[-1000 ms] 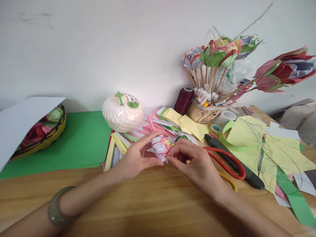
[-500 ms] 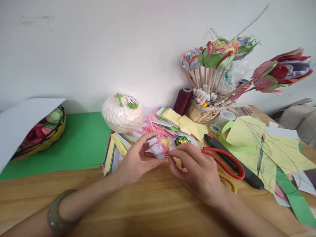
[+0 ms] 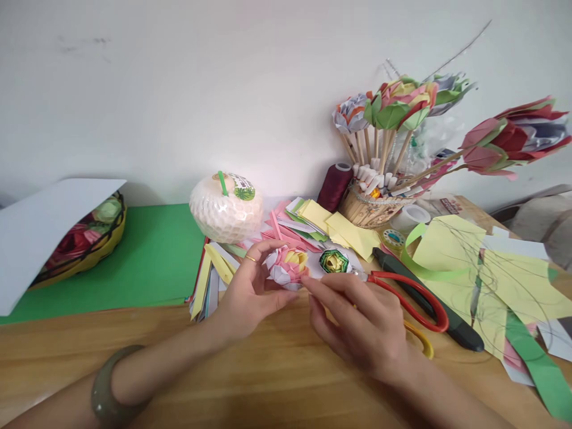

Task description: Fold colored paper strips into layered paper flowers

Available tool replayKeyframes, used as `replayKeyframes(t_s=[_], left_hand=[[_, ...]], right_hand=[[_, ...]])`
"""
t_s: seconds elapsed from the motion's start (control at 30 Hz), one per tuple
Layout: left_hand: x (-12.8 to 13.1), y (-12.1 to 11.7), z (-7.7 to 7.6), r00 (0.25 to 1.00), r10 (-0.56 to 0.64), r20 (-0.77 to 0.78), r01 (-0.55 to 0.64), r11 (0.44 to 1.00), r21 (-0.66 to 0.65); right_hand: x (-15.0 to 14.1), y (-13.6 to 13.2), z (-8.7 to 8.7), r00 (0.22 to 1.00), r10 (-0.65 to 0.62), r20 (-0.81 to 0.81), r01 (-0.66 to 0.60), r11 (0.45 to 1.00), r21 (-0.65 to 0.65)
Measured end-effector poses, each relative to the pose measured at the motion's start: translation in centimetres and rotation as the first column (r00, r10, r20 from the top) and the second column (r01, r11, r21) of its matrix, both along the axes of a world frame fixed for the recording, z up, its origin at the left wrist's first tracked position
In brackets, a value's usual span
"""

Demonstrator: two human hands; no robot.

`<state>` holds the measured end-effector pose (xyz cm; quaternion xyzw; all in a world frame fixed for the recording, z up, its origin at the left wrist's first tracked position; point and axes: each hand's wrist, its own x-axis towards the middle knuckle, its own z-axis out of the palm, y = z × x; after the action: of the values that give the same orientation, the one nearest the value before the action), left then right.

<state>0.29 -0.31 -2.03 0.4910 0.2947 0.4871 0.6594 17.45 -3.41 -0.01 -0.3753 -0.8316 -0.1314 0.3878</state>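
Note:
My left hand (image 3: pixel 252 283) grips a small folded-paper flower (image 3: pixel 286 268) between thumb and fingers, above the front of the table. White outer petals surround pink ones, with yellow in the middle. The index fingertip of my right hand (image 3: pixel 357 316) touches the flower's right edge; its thumb is apart below, and nothing shows between them. Just beyond my right hand lies a second paper flower (image 3: pixel 335 261), green outside and yellow inside. Scissors with red and yellow handles (image 3: pixel 440 316) lie beside the right hand, their blades mostly hidden.
Paper strips (image 3: pixel 313 217) lie behind the flowers. A wrapped coconut (image 3: pixel 226 208), maroon thread spool (image 3: pixel 335 186) and basket of stemmed paper flowers (image 3: pixel 373 205) stand near the wall. To the right are a black pen-like tool (image 3: pixel 460 330) and tangled wire (image 3: pixel 487 280). Another basket (image 3: pixel 107 232) sits left.
The flower has turned, showing more of its yellow centre. My right thumb has parted from the index finger at the petal edge. The view has shifted slightly.

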Motion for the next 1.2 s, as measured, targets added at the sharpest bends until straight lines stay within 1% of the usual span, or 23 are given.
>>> replayKeyframes(t_s=[0.07, 0.13, 0.3, 0.4, 0.47, 0.53, 0.6, 0.7, 0.83, 0.93, 1.0, 1.13, 1.2], left_hand=[[-0.01, 0.02, 0.12, 1.000, 0.016, 0.008, -0.016, 1.000, -0.005], [0.00, 0.02, 0.25, 1.000, 0.020, 0.021, -0.020, 1.000, -0.011], [0.01, -0.08, 0.42, 0.998, 0.023, 0.054, -0.023, 1.000, -0.012], [-0.02, -0.06, 0.46, 0.999, 0.034, 0.031, -0.034, 0.999, -0.007], [-0.03, -0.01, 0.48, 0.999, 0.036, 0.027, -0.036, 0.999, -0.003], [-0.01, 0.00, 0.46, 0.998, 0.032, 0.045, -0.032, 0.999, 0.003], [-0.01, -0.08, 0.38, 0.998, 0.023, 0.055, -0.024, 0.999, 0.022], [-0.02, -0.32, 0.19, 1.000, 0.024, 0.014, -0.025, 0.998, 0.061], [-0.03, -0.61, 0.03, 0.999, -0.001, -0.034, 0.004, 0.997, 0.081], [-0.02, -0.63, 0.08, 0.999, -0.015, -0.038, 0.018, 0.997, 0.076], [-0.03, -0.62, 0.14, 0.999, -0.012, -0.036, 0.016, 0.996, 0.090], [-0.03, -0.67, 0.21, 0.999, -0.033, -0.042, 0.037, 0.993, 0.110], [-0.01, -0.72, 0.23, 0.998, -0.037, -0.042, 0.041, 0.994, 0.104]], right_hand=[[-0.04, -0.08, -0.02, 0.997, 0.077, 0.009, -0.077, 0.997, -0.009], [-0.08, -0.20, 0.09, 0.993, 0.122, -0.001, -0.121, 0.993, 0.010], [-0.05, -0.26, 0.33, 0.998, 0.063, -0.013, -0.063, 0.998, -0.027], [0.00, -0.27, 0.36, 0.990, 0.139, -0.010, -0.139, 0.990, -0.027], [0.02, -0.33, 0.48, 0.984, 0.177, -0.037, -0.178, 0.984, -0.028], [0.02, -0.36, 0.67, 0.985, 0.157, -0.073, -0.160, 0.986, -0.041], [0.02, -0.34, 0.81, 0.991, 0.105, -0.087, -0.110, 0.992, -0.062], [-0.03, -0.29, 0.74, 0.997, 0.054, -0.049, -0.058, 0.994, -0.088], [-0.16, -0.24, 0.36, 0.998, 0.062, 0.029, -0.060, 0.997, -0.052], [-0.14, -0.22, 0.21, 0.994, 0.062, 0.087, -0.062, 0.998, 0.002], [-0.06, -0.21, 0.17, 0.993, 0.068, 0.091, -0.070, 0.997, 0.021], [-0.04, -0.18, 0.18, 0.996, 0.068, 0.060, -0.067, 0.998, -0.009], [-0.15, -0.16, 0.32, 0.994, 0.095, 0.058, -0.093, 0.995, -0.039]])
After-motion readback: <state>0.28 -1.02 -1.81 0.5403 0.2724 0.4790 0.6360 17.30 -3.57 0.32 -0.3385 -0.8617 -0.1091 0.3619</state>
